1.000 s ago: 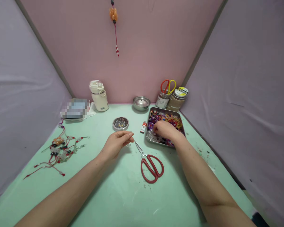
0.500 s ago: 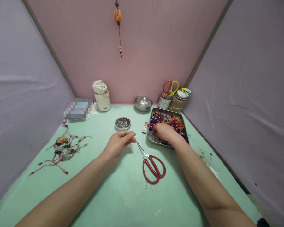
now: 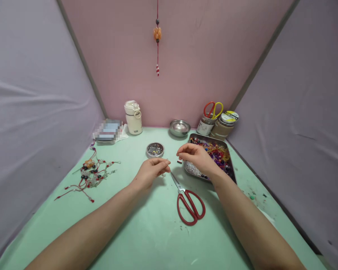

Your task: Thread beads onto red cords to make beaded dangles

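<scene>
My left hand [image 3: 154, 169] is closed in a pinch above the middle of the table, close to the tips of the red-handled scissors [image 3: 189, 205]. Something tiny and pale shows at its fingertips, too small to name. My right hand [image 3: 195, 157] pinches thumb and forefinger together just left of the metal tray [image 3: 233, 170]; what they hold, if anything, I cannot make out. Clear, purple and dark beads [image 3: 195, 169] and yellow cord [image 3: 222, 153] fill the tray, partly hidden by my right hand. Under its fingertips, most of a small lighter [image 3: 179, 162] is covered.
A round tin of small parts [image 3: 155, 150], a steel bowl [image 3: 180, 128], a white bottle [image 3: 134, 118] and jars [image 3: 223, 127] stand toward the back. Beaded red-cord strings [image 3: 90, 174] lie at left. A beaded pendant [image 3: 157, 34] hangs on the pink wall.
My right hand has come out of the bead tray and moved left, nearer to my left hand. The left hand keeps its pinch. The whole view has shifted a little.
</scene>
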### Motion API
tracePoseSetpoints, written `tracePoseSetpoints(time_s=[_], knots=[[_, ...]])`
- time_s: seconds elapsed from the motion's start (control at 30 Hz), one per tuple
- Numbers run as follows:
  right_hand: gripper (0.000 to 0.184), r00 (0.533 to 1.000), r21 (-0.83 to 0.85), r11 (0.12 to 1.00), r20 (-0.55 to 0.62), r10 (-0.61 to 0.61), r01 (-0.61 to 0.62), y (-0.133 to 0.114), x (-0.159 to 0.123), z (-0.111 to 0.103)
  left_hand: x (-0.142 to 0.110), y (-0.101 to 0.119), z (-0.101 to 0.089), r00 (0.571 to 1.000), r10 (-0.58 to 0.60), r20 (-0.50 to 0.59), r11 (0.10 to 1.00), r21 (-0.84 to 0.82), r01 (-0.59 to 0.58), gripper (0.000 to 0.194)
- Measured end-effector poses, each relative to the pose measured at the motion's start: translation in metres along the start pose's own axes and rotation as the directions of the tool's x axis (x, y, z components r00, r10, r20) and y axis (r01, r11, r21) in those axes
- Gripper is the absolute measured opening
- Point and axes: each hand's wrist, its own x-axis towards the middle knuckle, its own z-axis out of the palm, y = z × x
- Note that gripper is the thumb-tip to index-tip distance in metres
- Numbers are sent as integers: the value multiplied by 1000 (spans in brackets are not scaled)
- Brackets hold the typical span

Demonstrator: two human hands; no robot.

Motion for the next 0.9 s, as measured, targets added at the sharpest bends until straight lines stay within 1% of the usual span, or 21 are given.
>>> tracePoseSetpoints(time_s=[0.13, 0.27, 0.43, 0.53, 0.7, 0.9], knots=[[14, 998, 240, 969, 12, 60, -61, 6, 1, 7, 0, 0, -1, 1000, 22, 4, 999, -23, -22, 29], [15, 994, 351, 930, 29, 107, -110, 8, 2, 10, -1, 1, -2, 999, 36, -7, 999, -25, -36, 29], [19, 990, 383, 913, 31, 138, -139, 7, 1, 14, -1, 0, -2, 999, 45, -8, 999, 5, -45, 29], [21, 988, 380, 913, 30, 151, -151, 6, 0, 17, 0, -2, -2, 998, 59, 0, 998, 0, -59, 29], [24, 988, 372, 917, 0, 157, -146, 6, 1, 18, 0, -3, -3, 999, 49, -3, 999, -22, -49, 28], [18, 988, 374, 915, 18, 157, -152, 11, 2, 17, -1, -1, -2, 999, 41, -15, 999, -17, -41, 27]])
